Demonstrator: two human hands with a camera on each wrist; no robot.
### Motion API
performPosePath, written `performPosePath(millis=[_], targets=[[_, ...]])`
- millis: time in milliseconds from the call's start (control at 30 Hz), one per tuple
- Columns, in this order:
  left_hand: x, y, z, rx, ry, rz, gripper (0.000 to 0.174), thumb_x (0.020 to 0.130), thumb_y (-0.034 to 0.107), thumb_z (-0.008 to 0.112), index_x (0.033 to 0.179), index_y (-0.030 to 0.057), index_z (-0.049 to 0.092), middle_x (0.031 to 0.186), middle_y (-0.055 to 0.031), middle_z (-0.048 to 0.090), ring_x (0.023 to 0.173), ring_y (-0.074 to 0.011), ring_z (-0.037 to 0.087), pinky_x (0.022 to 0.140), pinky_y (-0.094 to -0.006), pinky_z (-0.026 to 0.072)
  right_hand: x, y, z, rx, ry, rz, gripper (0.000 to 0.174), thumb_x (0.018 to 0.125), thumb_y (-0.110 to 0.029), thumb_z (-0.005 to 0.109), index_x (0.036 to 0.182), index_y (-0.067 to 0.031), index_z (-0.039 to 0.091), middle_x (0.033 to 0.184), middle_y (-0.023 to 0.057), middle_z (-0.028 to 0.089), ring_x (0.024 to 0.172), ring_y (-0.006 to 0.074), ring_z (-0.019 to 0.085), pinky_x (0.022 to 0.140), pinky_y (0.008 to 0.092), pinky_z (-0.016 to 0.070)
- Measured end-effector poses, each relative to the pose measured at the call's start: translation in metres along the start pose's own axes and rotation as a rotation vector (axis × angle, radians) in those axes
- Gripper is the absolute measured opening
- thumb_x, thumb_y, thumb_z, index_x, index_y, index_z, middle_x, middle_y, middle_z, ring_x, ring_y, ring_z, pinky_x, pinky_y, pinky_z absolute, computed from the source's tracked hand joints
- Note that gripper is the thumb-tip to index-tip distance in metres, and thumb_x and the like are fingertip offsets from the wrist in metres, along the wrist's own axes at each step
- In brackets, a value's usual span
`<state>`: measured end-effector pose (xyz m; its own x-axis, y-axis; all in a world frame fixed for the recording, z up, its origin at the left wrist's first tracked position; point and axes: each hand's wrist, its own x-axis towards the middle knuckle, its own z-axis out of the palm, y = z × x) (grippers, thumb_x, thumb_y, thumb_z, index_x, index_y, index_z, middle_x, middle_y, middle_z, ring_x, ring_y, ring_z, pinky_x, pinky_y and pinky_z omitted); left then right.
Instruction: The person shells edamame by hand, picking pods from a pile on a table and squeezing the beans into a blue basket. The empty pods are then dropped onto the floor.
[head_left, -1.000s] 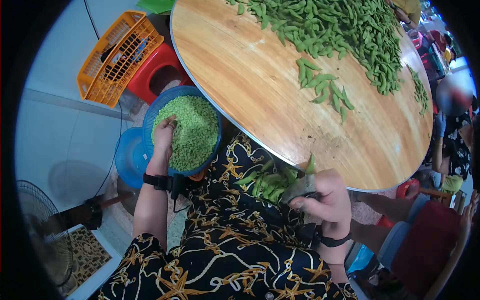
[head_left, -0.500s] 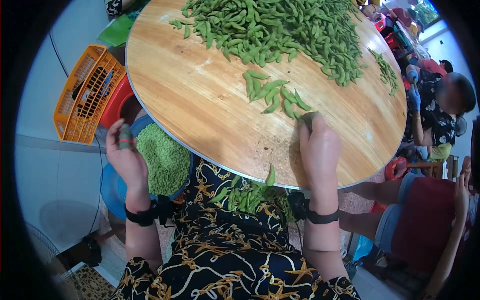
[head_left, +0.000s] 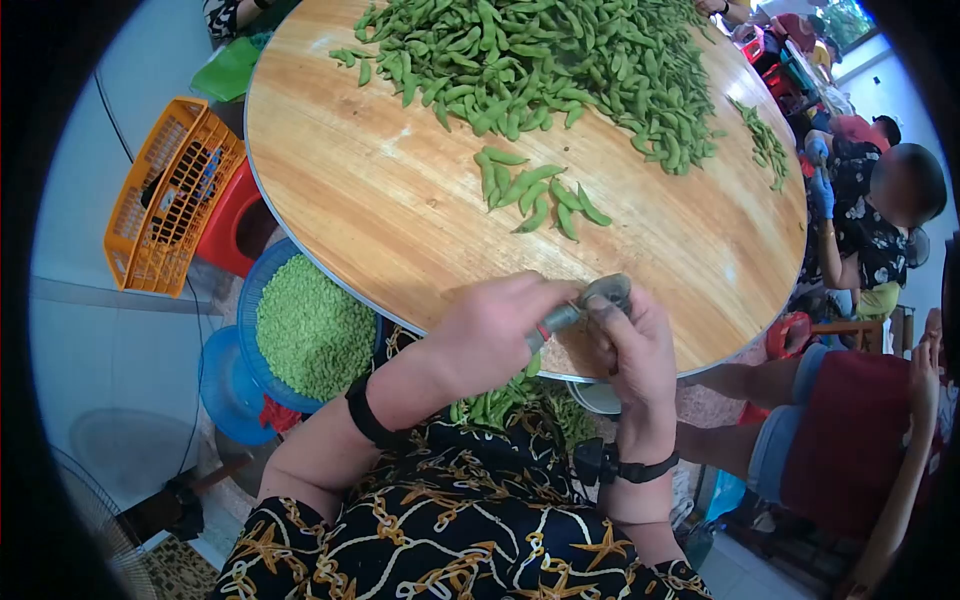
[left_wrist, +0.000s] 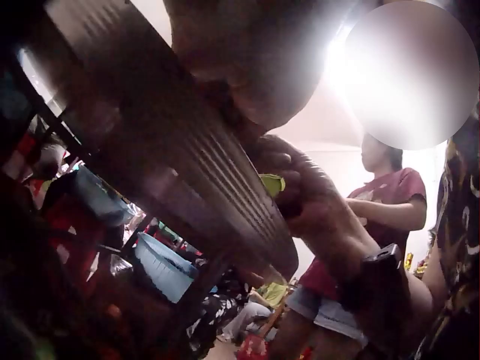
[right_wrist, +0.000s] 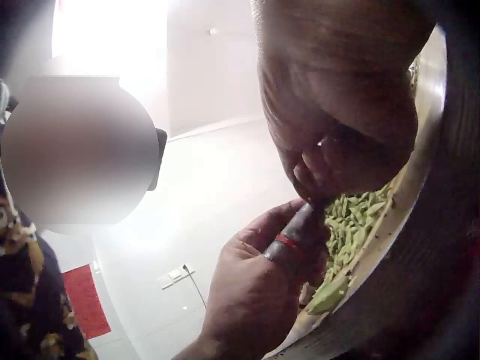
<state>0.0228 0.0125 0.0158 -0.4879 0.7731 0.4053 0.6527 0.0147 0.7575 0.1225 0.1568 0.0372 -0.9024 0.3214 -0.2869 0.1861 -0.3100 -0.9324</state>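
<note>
Over the near edge of the round wooden table [head_left: 390, 230], my two hands meet fingertip to fingertip. My right hand [head_left: 642, 345] has its fingers curled; in the left wrist view the green end of an edamame pod [left_wrist: 272, 184] pokes out of them. My left hand [head_left: 490, 325] reaches across and pinches at the same spot, the pod mostly hidden between the fingers. Grey covers sheathe digits on both hands, the left cover [right_wrist: 286, 244] with a red band. Several loose pods [head_left: 525, 187] lie just beyond, and more pods [head_left: 490, 408] rest on my lap.
A large heap of edamame pods [head_left: 560, 70] covers the far side of the table. At left, below the table edge, stands a blue basket of shelled beans [head_left: 315, 320]. An orange crate [head_left: 165, 200] sits near a red stool [head_left: 228, 225]. Another person [head_left: 860, 430] stands at right.
My left hand has left the shelled beans and crossed rightward to my right hand. My right hand rose from the lap pods to the table, then drew back to its near edge.
</note>
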Motion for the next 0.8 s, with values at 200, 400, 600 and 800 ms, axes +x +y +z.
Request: performPosePath(millis=[200, 400, 600, 800], targets=[[0.000, -0.006, 0.004, -0.771, 0.218, -0.549, 0.008, 0.081, 0.006, 0.063, 0.087, 0.0006, 0.061, 0.076, -0.0041, 0.061, 0.072, -0.0088, 0.057, 0.061, -0.0242, 0.0460, -0.002, 0.009, 0.012, 0.209, -0.186, 0.010, 0.023, 0.095, -0.020, 0.040, 0.098, -0.0008, 0.051, 0.066, -0.0007, 0.046, 0.054, 0.0060, 0.038, 0.050, 0.0196, 0.0315], [-0.001, -0.003, 0.004, -1.092, 0.228, -0.602, 0.008, 0.083, 0.008, 0.062, 0.085, 0.0002, 0.059, 0.074, -0.0031, 0.061, 0.065, -0.0057, 0.055, 0.056, -0.0202, 0.0437, -0.007, 0.006, 0.017, 0.279, -0.260, 0.084, 0.022, 0.095, -0.017, 0.037, 0.093, 0.0012, 0.050, 0.068, 0.0017, 0.048, 0.056, 0.0069, 0.040, 0.050, 0.0202, 0.0324], [-0.004, 0.002, 0.005, -0.969, 0.238, -0.579, 0.007, 0.084, 0.007, 0.060, 0.088, 0.0020, 0.057, 0.074, -0.0016, 0.061, 0.064, -0.0054, 0.056, 0.057, -0.0197, 0.0446, -0.006, 0.005, 0.020, 0.252, -0.211, 0.124, 0.022, 0.095, -0.015, 0.039, 0.092, 0.0015, 0.052, 0.065, 0.0002, 0.048, 0.051, 0.0053, 0.038, 0.046, 0.0193, 0.0297], [-0.009, 0.001, 0.008, -1.091, 0.279, -0.526, 0.007, 0.083, 0.006, 0.059, 0.087, 0.0021, 0.055, 0.072, 0.0008, 0.059, 0.065, -0.0040, 0.054, 0.058, -0.0183, 0.0440, -0.010, 0.005, 0.023, 0.359, -0.266, 0.169, 0.020, 0.095, -0.014, 0.039, 0.091, 0.0009, 0.052, 0.064, 0.0002, 0.047, 0.049, 0.0047, 0.036, 0.044, 0.0187, 0.0273]])
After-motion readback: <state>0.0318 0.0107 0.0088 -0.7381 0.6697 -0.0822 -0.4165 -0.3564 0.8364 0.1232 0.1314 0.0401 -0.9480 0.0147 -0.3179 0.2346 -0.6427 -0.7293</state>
